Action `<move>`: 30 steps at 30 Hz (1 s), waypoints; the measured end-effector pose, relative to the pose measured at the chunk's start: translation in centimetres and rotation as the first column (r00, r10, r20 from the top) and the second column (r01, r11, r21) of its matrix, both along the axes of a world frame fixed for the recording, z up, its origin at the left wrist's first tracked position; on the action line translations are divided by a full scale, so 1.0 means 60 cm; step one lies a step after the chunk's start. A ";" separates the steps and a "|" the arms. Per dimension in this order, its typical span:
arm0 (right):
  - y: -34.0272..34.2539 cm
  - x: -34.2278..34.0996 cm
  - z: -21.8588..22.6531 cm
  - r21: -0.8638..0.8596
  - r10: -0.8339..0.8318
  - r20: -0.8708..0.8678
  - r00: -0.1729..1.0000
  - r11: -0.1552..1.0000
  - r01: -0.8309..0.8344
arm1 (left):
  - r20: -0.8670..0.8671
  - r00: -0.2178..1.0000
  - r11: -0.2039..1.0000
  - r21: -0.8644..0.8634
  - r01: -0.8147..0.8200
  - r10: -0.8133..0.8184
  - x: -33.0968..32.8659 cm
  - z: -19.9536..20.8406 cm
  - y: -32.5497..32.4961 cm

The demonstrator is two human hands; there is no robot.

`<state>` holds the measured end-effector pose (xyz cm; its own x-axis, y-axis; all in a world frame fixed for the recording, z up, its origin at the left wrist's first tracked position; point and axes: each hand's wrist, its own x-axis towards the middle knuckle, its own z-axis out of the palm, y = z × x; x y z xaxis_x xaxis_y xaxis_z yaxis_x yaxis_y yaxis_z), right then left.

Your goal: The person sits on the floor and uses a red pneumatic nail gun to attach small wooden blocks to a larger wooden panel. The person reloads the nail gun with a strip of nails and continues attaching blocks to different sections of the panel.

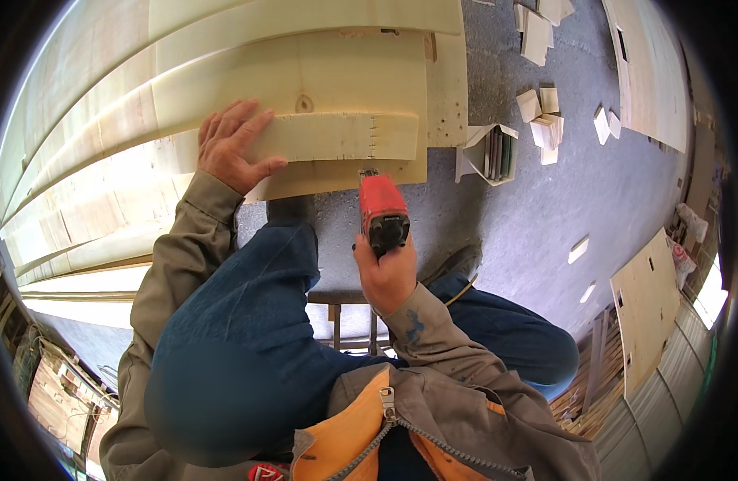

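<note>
red tool (383,200) fills the curled right hand (389,276); left hand (231,154), fingers spread, rests on pale boards (329,138).

White lettering on red jacket badge (267,472), cut off; marking on red tool (382,200) illegible

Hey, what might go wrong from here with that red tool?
The red-and-black handheld tool in the right hand has its nose near the pale wooden board's edge; a slip might send it toward the blue-jeaned legs. The left hand, spread on the narrow pale wooden strip, could let it shift. The thin yellow cord by the right leg might snag.
</note>
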<state>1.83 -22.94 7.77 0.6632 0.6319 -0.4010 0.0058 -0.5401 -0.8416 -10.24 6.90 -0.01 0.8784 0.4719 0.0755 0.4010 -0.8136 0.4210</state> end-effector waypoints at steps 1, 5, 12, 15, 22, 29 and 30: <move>-0.002 -0.001 0.006 -0.004 0.037 0.026 0.999 0.999 -0.037 | -0.001 1.000 1.000 0.000 0.000 0.000 -0.002 0.000 0.001; -0.012 -0.005 0.003 0.069 0.012 0.060 0.998 0.998 -0.016 | 0.002 1.000 1.000 -0.017 0.002 -0.002 0.000 0.000 0.000; -0.059 -0.003 0.000 0.015 -0.085 -0.175 0.981 0.996 0.089 | -0.030 0.999 0.998 -0.058 0.019 -0.021 -0.004 0.002 0.004; -0.075 0.007 0.009 -0.016 -0.079 -0.185 0.979 0.997 0.078 | -0.057 0.998 0.998 -0.060 0.030 -0.033 -0.009 0.002 0.007; -0.104 0.037 0.060 0.051 -0.170 -0.173 0.970 0.982 0.181 | -0.135 0.991 0.997 -0.073 0.015 -0.024 -0.015 0.046 0.001; -0.139 0.086 0.183 0.077 -0.341 -0.269 0.901 0.924 0.373 | -0.156 0.982 0.994 -0.015 0.108 -0.109 -0.027 0.056 0.009; -0.146 0.092 0.196 0.103 -0.358 -0.252 0.899 0.914 0.393 | -0.165 0.981 0.994 0.000 0.106 -0.104 -0.029 0.059 0.009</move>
<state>7.35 -31.72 19.56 0.7672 0.4166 -0.4877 -0.3699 -0.3338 -0.8670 -12.00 7.42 3.51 0.9237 0.3765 -0.0705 0.3764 -0.8583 0.3488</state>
